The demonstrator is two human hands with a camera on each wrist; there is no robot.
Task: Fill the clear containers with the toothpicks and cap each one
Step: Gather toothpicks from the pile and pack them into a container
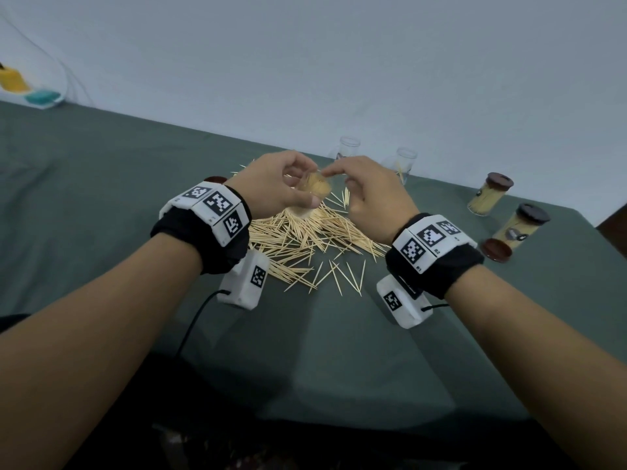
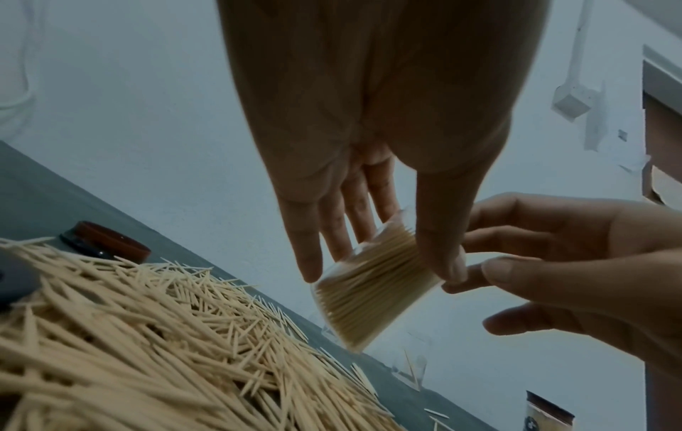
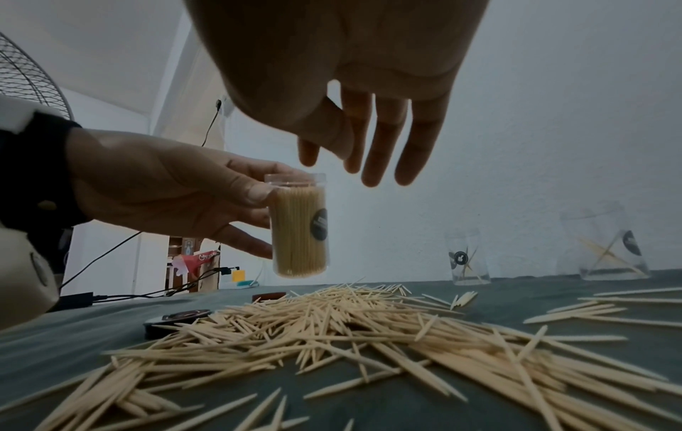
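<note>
Green cloth-covered counter (image 1: 322, 351) across the lower frame; loose toothpicks (image 1: 305, 242) heaped at centre. Brown caps: one (image 1: 497, 250) at right beside the pile, another (image 1: 214, 180) left of centre behind the wrist. Two capped, filled containers (image 1: 488, 198) at far right, two nearly empty clear containers (image 1: 349, 149) at upper centre against a pale wall. Fan and cables at left in the right wrist view. Round dark labels on containers, writing unreadable. Left hand (image 1: 278, 189) curled round an uncapped container packed with toothpicks (image 3: 299, 227), held above the pile. Right hand (image 1: 369, 195) just beside its rim, thumb and forefinger close together, other fingers loose; whether pinching anything, cannot tell.
</note>
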